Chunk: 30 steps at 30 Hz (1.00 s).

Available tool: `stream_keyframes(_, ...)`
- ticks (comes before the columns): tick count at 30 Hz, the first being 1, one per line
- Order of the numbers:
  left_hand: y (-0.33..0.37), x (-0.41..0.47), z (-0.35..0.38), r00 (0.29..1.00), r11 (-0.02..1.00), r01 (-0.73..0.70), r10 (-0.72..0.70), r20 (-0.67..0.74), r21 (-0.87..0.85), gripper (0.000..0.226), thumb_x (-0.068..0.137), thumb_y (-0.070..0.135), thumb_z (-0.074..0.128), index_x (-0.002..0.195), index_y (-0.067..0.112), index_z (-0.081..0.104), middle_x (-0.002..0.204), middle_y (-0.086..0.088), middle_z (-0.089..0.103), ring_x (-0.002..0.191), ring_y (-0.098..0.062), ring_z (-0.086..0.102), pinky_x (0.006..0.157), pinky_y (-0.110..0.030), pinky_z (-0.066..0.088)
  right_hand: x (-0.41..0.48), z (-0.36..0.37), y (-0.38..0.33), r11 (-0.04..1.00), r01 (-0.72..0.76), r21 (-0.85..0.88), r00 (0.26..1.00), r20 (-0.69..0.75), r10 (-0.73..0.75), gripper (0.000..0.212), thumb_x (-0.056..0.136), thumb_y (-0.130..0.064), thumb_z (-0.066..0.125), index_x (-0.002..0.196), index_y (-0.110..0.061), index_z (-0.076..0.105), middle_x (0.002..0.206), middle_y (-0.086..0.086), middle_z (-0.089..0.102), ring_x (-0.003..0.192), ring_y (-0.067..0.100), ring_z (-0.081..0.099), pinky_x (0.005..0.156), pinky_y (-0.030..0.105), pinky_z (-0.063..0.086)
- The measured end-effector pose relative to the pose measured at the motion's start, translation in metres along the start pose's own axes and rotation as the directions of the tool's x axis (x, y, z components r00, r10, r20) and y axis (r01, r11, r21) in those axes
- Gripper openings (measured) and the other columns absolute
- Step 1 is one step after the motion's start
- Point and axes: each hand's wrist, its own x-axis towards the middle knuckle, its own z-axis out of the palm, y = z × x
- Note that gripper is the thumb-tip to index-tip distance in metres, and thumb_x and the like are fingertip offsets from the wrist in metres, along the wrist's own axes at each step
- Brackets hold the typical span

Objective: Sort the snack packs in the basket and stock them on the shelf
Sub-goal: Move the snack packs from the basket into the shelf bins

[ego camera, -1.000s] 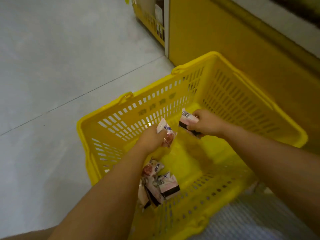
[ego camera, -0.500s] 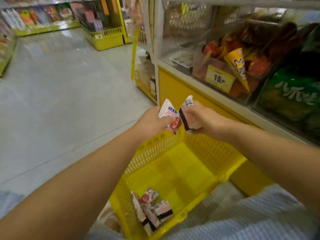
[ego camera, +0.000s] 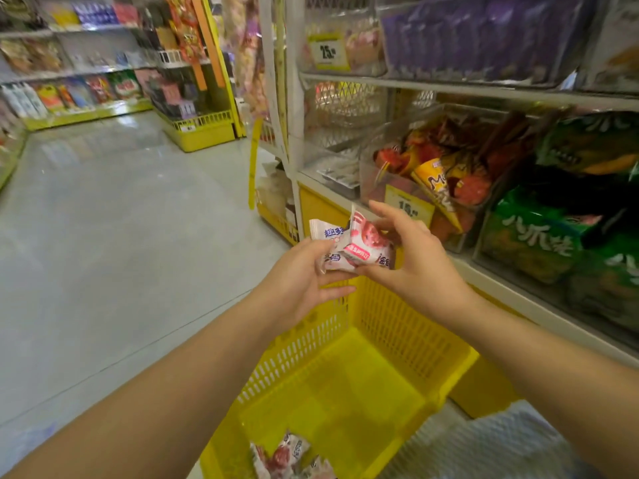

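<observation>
Hands: both raised close together above the far wall of the yellow basket (ego camera: 397,326).
Left hand (ego camera: 304,276): thumb and fingers pinch the blue-lettered pack (ego camera: 328,235); its lower edge is hidden behind the thumb.
Right hand (ego camera: 413,267): thumb and fingers grip the red-printed pack (ego camera: 366,242); the fingertips behind it are mostly hidden.
Held packs: touching, red-printed one overlapping the other; lettering too blurred to read.
Basket: below both hands, its near edge cut off by the frame.
Loose packs (ego camera: 288,456): in the basket's near-left corner, partly cut off, number unclear.
Shelf (ego camera: 518,300): right of the basket, clear bins of snacks.
Price tag (ego camera: 411,206): beyond the basket, partly covered by the right hand.
</observation>
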Motion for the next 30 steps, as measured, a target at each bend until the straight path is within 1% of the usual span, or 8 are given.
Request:
stream_keyframes(4, 0.008, -0.002, -0.001, 0.993, 0.997, 0.007, -0.016, 0.12, 0.079, 0.06, 0.087, 0.059, 0.044, 0.126, 0.015, 0.058, 0.109, -0.011, 0.072, 0.097, -0.026, 0.071, 0.072, -0.037, 0.058, 0.002, -0.009, -0.005, 0.988, 0.125, -0.093, 0.992, -0.008, -0.126, 0.07, 0.065, -0.021, 0.086, 0.128, -0.021, 0.055, 0.101, -0.034, 0.044, 0.104, 0.009, 0.047, 0.087, 0.008, 0.035)
stream_keyframes(7, 0.009, -0.003, 0.006, 0.982, 0.967, -0.129, 0.095, 0.161, 0.218, 0.05, 0.085, 0.042, 0.063, 0.127, 0.016, 0.053, 0.108, -0.009, 0.072, 0.095, -0.024, 0.071, 0.071, -0.032, 0.057, 0.001, -0.02, -0.014, 0.961, 0.233, -0.146, 0.972, 0.06, -0.227, 0.069, 0.068, -0.031, 0.084, 0.129, -0.017, 0.055, 0.111, -0.019, 0.052, 0.105, 0.014, 0.047, 0.089, 0.016, 0.032)
stream_keyframes(10, 0.014, -0.005, 0.015, 0.972, 0.908, -0.22, 0.17, 0.165, 0.357, 0.024, 0.093, 0.021, 0.06, 0.117, 0.018, 0.055, 0.099, -0.009, 0.074, 0.088, -0.023, 0.072, 0.069, -0.031, 0.057, -0.001, -0.042, -0.023, 0.953, 0.274, -0.131, 0.946, 0.215, -0.243, 0.08, 0.076, -0.037, 0.078, 0.144, -0.022, 0.038, 0.133, -0.004, 0.046, 0.123, 0.008, 0.042, 0.102, 0.019, 0.033)
stream_keyframes(14, 0.023, -0.011, 0.041, 0.938, 0.844, -0.327, 0.233, 0.258, 0.426, 0.016, 0.093, 0.029, 0.062, 0.107, 0.027, 0.056, 0.093, -0.002, 0.075, 0.083, -0.019, 0.073, 0.071, -0.032, 0.059, -0.006, -0.079, -0.037, 0.95, 0.25, -0.184, 0.946, 0.253, -0.2, 0.058, 0.076, -0.029, 0.08, 0.126, -0.02, 0.052, 0.113, -0.007, 0.054, 0.091, -0.011, 0.046, 0.079, 0.006, 0.034)
stream_keyframes(17, 0.029, -0.017, 0.075, 0.904, 0.851, -0.39, 0.28, 0.325, 0.352, 0.018, 0.09, 0.035, 0.065, 0.105, 0.027, 0.058, 0.092, -0.001, 0.074, 0.081, -0.02, 0.073, 0.068, -0.035, 0.059, -0.012, -0.113, -0.05, 0.955, 0.174, -0.242, 0.975, 0.179, -0.132, 0.045, 0.067, -0.03, 0.085, 0.095, -0.016, 0.052, 0.091, -0.004, 0.053, 0.076, 0.0, 0.047, 0.063, 0.013, 0.036)
stream_keyframes(23, 0.049, -0.035, 0.148, 0.86, 0.881, -0.418, 0.306, 0.409, 0.22, 0.048, 0.076, 0.054, 0.064, 0.111, 0.021, 0.058, 0.102, -0.007, 0.072, 0.09, -0.024, 0.07, 0.076, -0.044, 0.058, -0.042, -0.183, -0.075, 0.989, 0.016, -0.147, 0.995, -0.093, -0.03, 0.048, 0.059, -0.055, 0.078, 0.079, -0.027, 0.044, 0.087, -0.003, 0.063, 0.067, 0.011, 0.064, 0.056, 0.033, 0.053)
stream_keyframes(26, 0.052, -0.047, 0.181, 0.833, 0.912, -0.387, 0.283, 0.475, 0.136, 0.055, 0.072, 0.057, 0.068, 0.112, 0.021, 0.057, 0.102, -0.007, 0.073, 0.091, -0.024, 0.071, 0.076, -0.043, 0.058, -0.059, -0.207, -0.082, 0.999, -0.035, -0.027, 0.948, -0.319, 0.025, 0.047, 0.058, -0.063, 0.071, 0.088, -0.033, 0.051, 0.086, -0.01, 0.067, 0.07, 0.002, 0.066, 0.058, 0.022, 0.055)
stream_keyframes(30, 0.052, -0.064, 0.226, 0.789, 0.926, -0.376, 0.312, 0.53, 0.014, 0.046, 0.079, 0.049, 0.068, 0.118, 0.027, 0.057, 0.11, -0.005, 0.071, 0.098, -0.022, 0.07, 0.074, -0.035, 0.058, -0.076, -0.235, -0.085, 0.985, -0.068, 0.158, 0.837, -0.529, 0.142, 0.045, 0.077, -0.048, 0.07, 0.118, -0.034, 0.057, 0.098, -0.008, 0.067, 0.087, 0.01, 0.069, 0.075, 0.036, 0.059)
